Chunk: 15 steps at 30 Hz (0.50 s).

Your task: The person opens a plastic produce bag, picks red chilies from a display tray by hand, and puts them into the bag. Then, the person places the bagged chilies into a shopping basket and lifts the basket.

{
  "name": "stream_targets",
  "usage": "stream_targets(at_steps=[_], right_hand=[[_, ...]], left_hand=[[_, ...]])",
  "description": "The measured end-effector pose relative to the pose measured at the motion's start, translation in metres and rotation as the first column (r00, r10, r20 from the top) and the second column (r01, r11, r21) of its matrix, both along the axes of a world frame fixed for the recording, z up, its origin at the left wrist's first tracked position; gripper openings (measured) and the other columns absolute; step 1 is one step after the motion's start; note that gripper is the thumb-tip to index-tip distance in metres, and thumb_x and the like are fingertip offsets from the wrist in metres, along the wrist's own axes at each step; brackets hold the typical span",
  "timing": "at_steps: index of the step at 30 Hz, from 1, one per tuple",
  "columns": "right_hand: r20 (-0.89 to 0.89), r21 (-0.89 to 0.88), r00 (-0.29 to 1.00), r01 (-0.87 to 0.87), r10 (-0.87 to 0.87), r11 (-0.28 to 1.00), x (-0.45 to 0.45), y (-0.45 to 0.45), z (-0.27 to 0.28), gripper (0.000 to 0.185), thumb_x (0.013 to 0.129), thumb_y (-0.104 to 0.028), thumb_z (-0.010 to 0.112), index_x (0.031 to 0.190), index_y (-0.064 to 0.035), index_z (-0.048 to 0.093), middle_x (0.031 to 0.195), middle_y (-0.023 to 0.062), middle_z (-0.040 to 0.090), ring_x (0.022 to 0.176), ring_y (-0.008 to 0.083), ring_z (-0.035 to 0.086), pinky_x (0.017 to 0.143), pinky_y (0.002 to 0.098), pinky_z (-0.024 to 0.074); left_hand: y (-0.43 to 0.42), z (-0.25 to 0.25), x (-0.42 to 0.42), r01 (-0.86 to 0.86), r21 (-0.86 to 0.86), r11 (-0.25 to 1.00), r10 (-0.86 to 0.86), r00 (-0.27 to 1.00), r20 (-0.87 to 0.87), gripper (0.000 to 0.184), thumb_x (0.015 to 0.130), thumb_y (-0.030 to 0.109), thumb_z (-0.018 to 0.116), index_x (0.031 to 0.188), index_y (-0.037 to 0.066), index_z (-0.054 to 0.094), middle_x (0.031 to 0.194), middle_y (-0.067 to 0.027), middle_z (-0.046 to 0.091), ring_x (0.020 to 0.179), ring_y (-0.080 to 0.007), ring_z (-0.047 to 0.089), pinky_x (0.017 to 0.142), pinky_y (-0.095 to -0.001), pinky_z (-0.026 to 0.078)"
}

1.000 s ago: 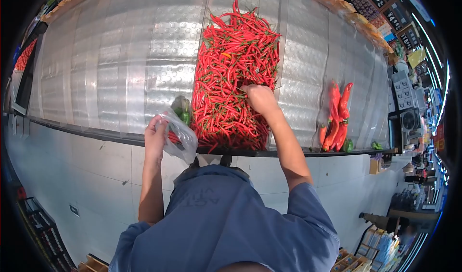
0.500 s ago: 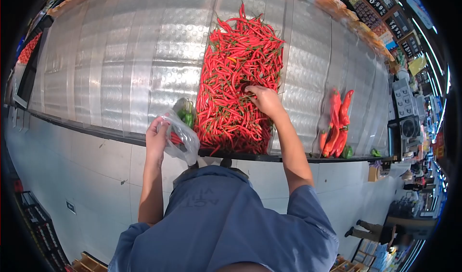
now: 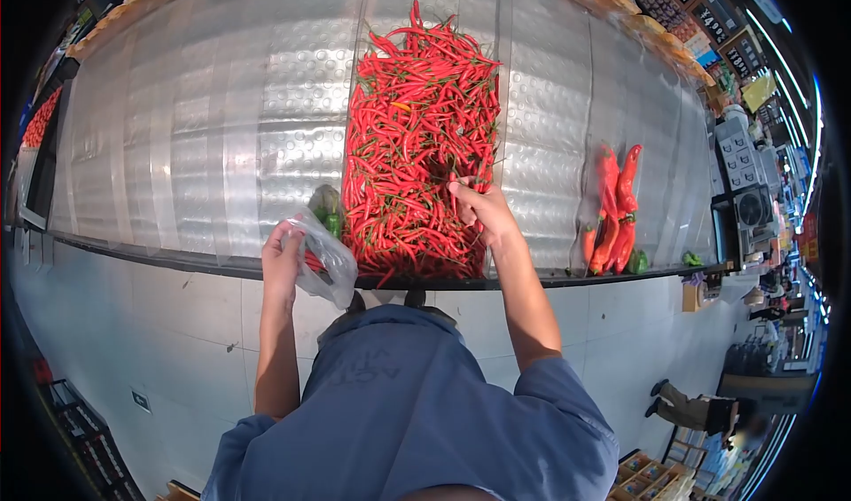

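Observation:
A long heap of thin red chili peppers with green stems covers the middle strip of the display counter. My right hand is over the right side of this heap, its thumb and forefinger closed on a red chili. To the left, at the counter's front edge, my left hand grips the rim of a clear plastic bag. Some red chilies show through the bag, which hangs just left of the heap's near end.
Green peppers lie behind the bag. Larger red peppers sit on the counter's right part, beside a small green pepper. The counter's dark front edge runs before me. Price signs and a person are at the right.
My right hand has drawn slightly back toward me over the heap, its fingers now around a chili. The left hand still holds the bag. The whole view has shifted slightly.

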State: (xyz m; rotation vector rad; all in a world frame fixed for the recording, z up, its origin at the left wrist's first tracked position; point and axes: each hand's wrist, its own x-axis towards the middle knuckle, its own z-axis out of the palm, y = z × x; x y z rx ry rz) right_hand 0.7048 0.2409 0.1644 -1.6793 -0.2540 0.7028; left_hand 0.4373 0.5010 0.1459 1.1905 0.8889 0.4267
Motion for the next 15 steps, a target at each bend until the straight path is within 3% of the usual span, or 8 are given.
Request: stream_targets(at_steps=[1, 2, 7, 15], right_hand=[[-0.286, 0.255, 0.958, 0.063, 0.013, 0.965, -0.007, -0.004, 0.003, 0.019, 0.093, -0.021, 0.068, 0.097, -0.0018, 0.068, 0.057, -0.0044, 0.05, 0.042, 0.0094, 0.043, 0.041, 0.0273, 0.0333], [-0.536, 0.463, 0.838, 0.195, 0.098, 0.865, -0.013, -0.007, 0.002, 0.019, 0.095, -0.022, 0.065, 0.098, -0.0033, 0.068, 0.056, -0.0051, 0.047, 0.039, 0.0078, 0.036, 0.039, 0.0261, 0.0286], [-0.521, 0.741, 0.794, 0.237, 0.314, 0.628, -0.038, -0.014, 0.005, 0.026, 0.1, -0.025, 0.056, 0.105, -0.0026, 0.068, 0.065, -0.0017, 0.051, 0.043, 0.0084, 0.036, 0.039, 0.0261, 0.0292], [-0.529, 0.732, 0.831, 0.343, 0.173, 0.589, -0.052, -0.013, 0.018, 0.024, 0.098, -0.022, 0.055, 0.107, -0.0029, 0.066, 0.072, 0.003, 0.056, 0.042, 0.0089, 0.037, 0.039, 0.0261, 0.0297]], left_hand=[[0.0, -0.002, 0.0, 0.004, 0.003, 1.0, -0.004, 1.0, -0.002, 0.025, 0.099, 0.01, 0.057, 0.123, 0.009, 0.065, 0.092, 0.0054, 0.065, 0.056, 0.0021, 0.043, 0.049, -0.0165, 0.031], [0.001, -0.005, -0.001, 0.009, 0.005, 1.0, -0.009, 1.0, -0.006, 0.025, 0.099, 0.01, 0.057, 0.123, 0.008, 0.065, 0.092, 0.0051, 0.065, 0.057, 0.0022, 0.043, 0.049, -0.0164, 0.031], [-0.003, -0.005, 0.003, 0.022, 0.018, 1.0, -0.023, 0.999, 0.028, 0.024, 0.099, 0.01, 0.058, 0.122, 0.008, 0.065, 0.09, 0.005, 0.064, 0.056, 0.0022, 0.042, 0.048, -0.0169, 0.03], [-0.003, -0.007, 0.007, 0.022, 0.05, 0.999, -0.024, 0.999, 0.025, 0.022, 0.098, 0.01, 0.059, 0.119, 0.009, 0.067, 0.086, 0.0069, 0.063, 0.054, 0.0021, 0.04, 0.046, -0.0175, 0.029]])
